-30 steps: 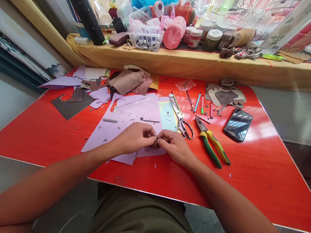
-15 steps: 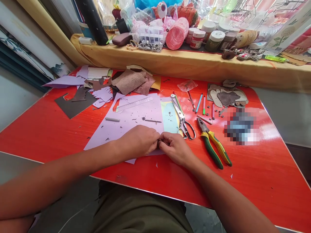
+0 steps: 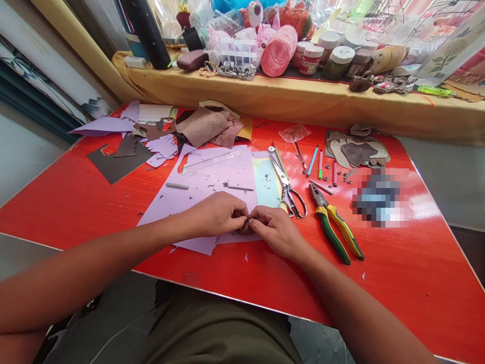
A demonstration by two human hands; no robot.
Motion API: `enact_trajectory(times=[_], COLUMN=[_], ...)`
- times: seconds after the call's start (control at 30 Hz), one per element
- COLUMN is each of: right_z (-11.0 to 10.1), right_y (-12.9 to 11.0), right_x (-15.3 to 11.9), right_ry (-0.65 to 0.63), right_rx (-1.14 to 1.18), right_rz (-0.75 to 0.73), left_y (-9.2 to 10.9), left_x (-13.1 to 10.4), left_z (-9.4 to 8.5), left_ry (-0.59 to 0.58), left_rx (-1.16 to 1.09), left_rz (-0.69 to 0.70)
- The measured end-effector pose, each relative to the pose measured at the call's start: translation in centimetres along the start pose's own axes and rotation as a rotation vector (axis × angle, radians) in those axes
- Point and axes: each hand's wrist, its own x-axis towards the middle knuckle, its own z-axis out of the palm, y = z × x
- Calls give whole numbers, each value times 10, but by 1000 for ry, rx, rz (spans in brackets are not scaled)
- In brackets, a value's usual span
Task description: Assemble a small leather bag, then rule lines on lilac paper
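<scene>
A small dark brown piece (image 3: 245, 228) is pinched between the fingertips of both hands, low over the purple paper (image 3: 217, 174). My left hand (image 3: 220, 213) has thumb and fingers closed on its left side. From the right, my right hand (image 3: 278, 228) closes on the same piece, its thumb close to my left thumb. Much of the piece is hidden by the fingers. Behind the hands lie a thin metal tool (image 3: 240, 188), a short metal rod (image 3: 177, 186) and a clear ruler (image 3: 212, 162).
Right of the paper are scissors (image 3: 286, 187), green-yellow pliers (image 3: 333, 225), pens (image 3: 312, 161) and stacked leather shapes (image 3: 358, 149). Brown leather scraps (image 3: 204, 126) and purple cut-outs (image 3: 162, 147) lie at the back left. Jars (image 3: 310, 59) line the ledge behind the red table (image 3: 397, 283).
My left hand has turned and shifted slightly left, so its thumb and more of the brown piece now show. The lower paper edge has shifted a little. The view has moved slightly.
</scene>
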Motion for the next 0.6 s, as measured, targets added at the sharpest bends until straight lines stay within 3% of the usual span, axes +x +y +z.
enact_trajectory(times=[0.17,0.27,0.37,0.6], right_z=[2,4,4,2], right_y=[-1,1,3,-2], right_x=[-1,-1,1,-1], right_ry=[-32,-41,-18,-51], right_rx=[97,106,65,57], right_rz=[14,29,48,61], left_y=[-1,-4,-3,6], left_x=[-4,-4,-4,-16], left_z=[-7,-7,-1,3], left_ry=[-49,-73,-22,63], left_rx=[73,-65,-204,-248], left_rz=[114,20,-103,-153])
